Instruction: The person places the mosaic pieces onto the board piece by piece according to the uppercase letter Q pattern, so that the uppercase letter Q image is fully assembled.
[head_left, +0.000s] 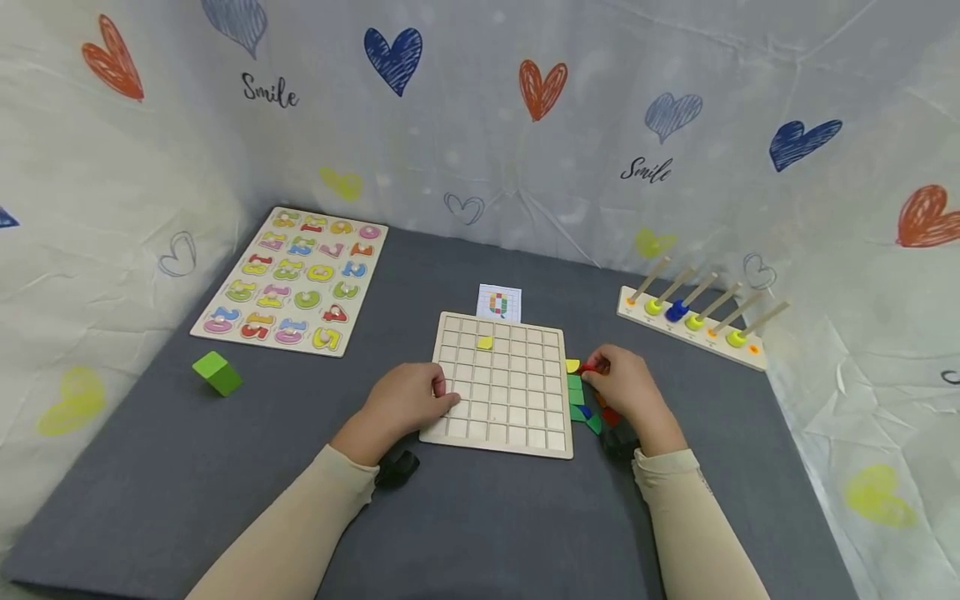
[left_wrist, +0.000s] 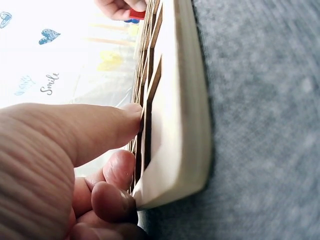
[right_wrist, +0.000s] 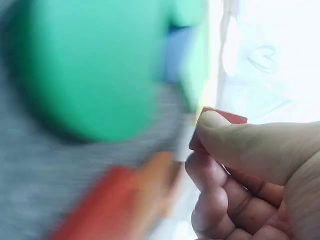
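Note:
In the head view, a pale wooden grid board lies on the table with one yellow tile in an upper cell. My left hand rests at the board's left edge, its thumb tip touching the top and its fingers loosely bent. The rim looms large in the left wrist view. Just right of the board, my right hand pinches a red tile between thumb and fingertip. Beneath and beside it lie green tiles, a yellow tile, a blue tile and red tiles.
Behind the board lies a pattern card. A number puzzle board and a green block are on the left. A peg stand with rings stands at the back right. A printed curtain surrounds the table.

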